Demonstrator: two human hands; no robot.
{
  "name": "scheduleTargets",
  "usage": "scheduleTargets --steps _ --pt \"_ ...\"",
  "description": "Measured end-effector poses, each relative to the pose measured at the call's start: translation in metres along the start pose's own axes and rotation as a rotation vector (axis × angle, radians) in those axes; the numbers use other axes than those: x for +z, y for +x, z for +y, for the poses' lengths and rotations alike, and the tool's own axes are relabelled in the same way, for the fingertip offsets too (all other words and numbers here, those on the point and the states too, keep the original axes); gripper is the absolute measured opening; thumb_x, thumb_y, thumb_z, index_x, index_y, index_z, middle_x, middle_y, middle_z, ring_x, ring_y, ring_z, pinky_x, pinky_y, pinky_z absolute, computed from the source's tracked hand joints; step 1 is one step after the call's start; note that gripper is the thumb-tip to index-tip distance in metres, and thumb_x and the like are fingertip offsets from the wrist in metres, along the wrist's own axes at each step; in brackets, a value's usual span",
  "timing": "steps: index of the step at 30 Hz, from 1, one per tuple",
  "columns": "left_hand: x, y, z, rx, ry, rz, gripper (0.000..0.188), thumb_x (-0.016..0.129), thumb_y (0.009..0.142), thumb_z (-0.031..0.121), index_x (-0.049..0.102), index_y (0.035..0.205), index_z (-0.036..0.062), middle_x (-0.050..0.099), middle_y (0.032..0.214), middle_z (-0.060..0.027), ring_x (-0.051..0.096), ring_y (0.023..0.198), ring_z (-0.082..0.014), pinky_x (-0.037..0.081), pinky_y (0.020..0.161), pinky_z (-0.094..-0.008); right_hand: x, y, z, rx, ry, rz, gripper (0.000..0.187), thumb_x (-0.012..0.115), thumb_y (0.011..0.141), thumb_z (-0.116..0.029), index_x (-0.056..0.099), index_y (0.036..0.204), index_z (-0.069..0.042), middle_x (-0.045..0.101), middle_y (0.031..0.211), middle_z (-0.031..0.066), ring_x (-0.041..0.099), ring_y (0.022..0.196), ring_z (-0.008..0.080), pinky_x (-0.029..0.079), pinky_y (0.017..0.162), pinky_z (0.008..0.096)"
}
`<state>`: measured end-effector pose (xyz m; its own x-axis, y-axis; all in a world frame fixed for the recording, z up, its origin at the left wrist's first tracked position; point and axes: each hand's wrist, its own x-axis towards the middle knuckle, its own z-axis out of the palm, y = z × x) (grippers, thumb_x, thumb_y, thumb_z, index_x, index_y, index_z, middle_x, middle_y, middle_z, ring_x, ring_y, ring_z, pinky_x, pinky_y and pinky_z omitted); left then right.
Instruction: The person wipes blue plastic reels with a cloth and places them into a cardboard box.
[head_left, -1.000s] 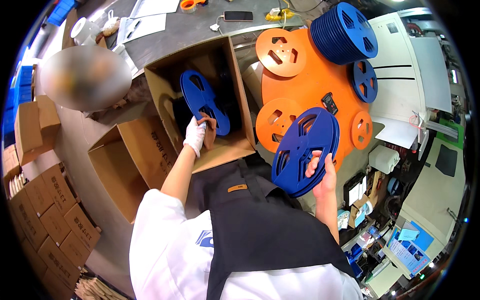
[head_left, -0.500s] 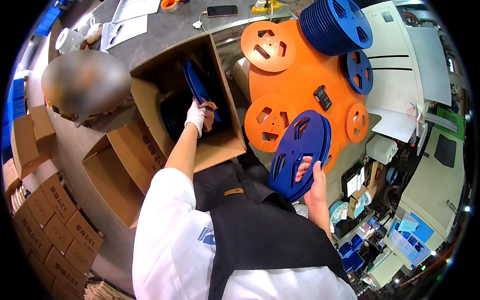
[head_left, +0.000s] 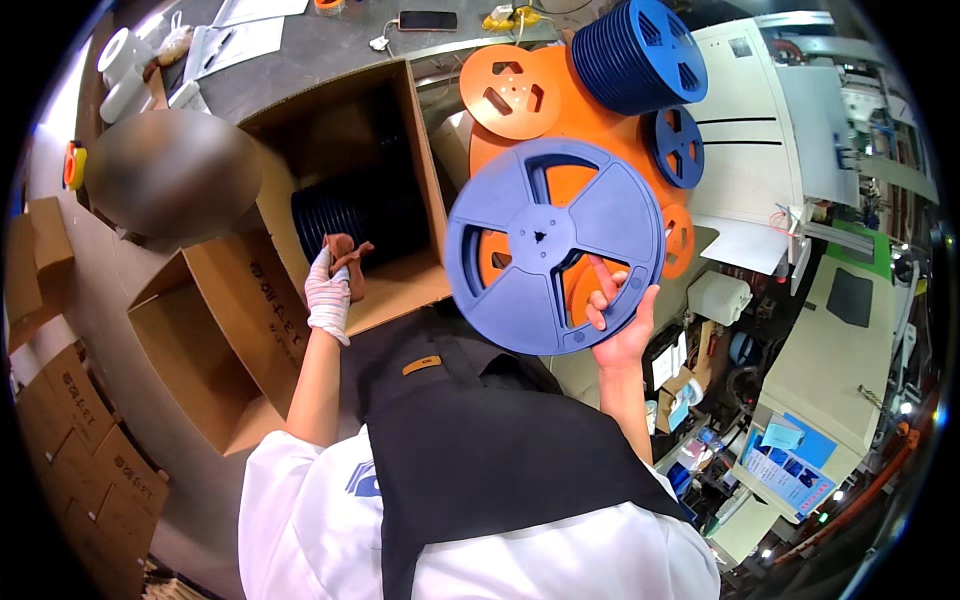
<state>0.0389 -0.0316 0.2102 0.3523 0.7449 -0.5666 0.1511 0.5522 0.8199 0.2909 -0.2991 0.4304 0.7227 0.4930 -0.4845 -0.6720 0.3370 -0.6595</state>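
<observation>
1. Head view: an open brown cardboard carton [head_left: 238,300] stands left of the left hand.
2. The left hand [head_left: 328,300], in a white striped glove, has fingers partly curled by a soft brown piece [head_left: 348,262]; whether held or worn, I cannot tell.
3. Beyond those fingers, dark-blue ribbed reels [head_left: 325,215] sit in a larger open cardboard box [head_left: 395,297].
4. The broad blue plastic-looking spoked reel [head_left: 540,237] is between the hands, gripped by the bare right hand [head_left: 625,340]: thumb outside the rim, fingers through a window. That hooked rim hold seems best kept firm, the disc tilted clear of everything behind.
5. Beyond the right hand, an orange table [head_left: 598,130] carries a blue reel stack [head_left: 640,55].
</observation>
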Motion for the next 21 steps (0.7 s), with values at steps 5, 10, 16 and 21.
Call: scheduleTargets --steps 5,10,16,21 --pt "0.05 -0.051 0.106 1.015 0.88 -0.061 0.051 0.065 0.067 0.009 0.055 0.116 -0.0026 0.056 0.117 -0.0222 0.051 0.112 -0.041 0.04 0.097 -0.0445 0.011 0.002 0.005 0.061 0.124 -0.196 0.045 0.05 0.091 -0.05 0.053 0.1 -0.006 0.029 0.144 0.0248 0.043 0.054 0.0064 0.035 0.046 0.0198" --pt "0.116 -0.116 0.163 1.12 1.013 -0.38 0.05 0.068 0.064 0.026 0.062 0.109 0.0051 0.059 0.112 -0.0164 0.052 0.11 -0.0341 0.042 0.086 -0.0461 0.031 -0.004 0.022 0.233 0.209 -0.307 0.049 0.05 0.089 -0.055 0.05 0.089 -0.006 0.033 0.143 0.0245 0.039 0.045 0.0059 0.03 0.045 0.0208" --pt "0.11 -0.093 0.14 0.914 1.018 -0.276 0.036 0.065 0.067 0.025 0.066 0.099 0.007 0.063 0.106 -0.0149 0.057 0.104 -0.0338 0.046 0.076 -0.0433 0.047 -0.022 0.021 0.305 0.086 -0.319 0.051 0.047 0.089 -0.057 0.047 0.085 -0.007 0.035 0.142 0.0249 0.036 0.042 0.0053 0.027 0.044 0.0214" --pt "0.133 -0.132 0.158 0.818 1.065 -0.52 0.029 0.061 0.072 0.027 0.064 0.096 0.0114 0.065 0.092 -0.0078 0.059 0.091 -0.0278 0.043 0.077 -0.0446 0.046 -0.02 0.025 0.339 0.14 -0.313 0.053 0.046 0.088 -0.059 0.046 0.085 -0.006 0.035 0.142 0.0245 0.035 0.042 0.0057 0.027 0.044 0.0216"
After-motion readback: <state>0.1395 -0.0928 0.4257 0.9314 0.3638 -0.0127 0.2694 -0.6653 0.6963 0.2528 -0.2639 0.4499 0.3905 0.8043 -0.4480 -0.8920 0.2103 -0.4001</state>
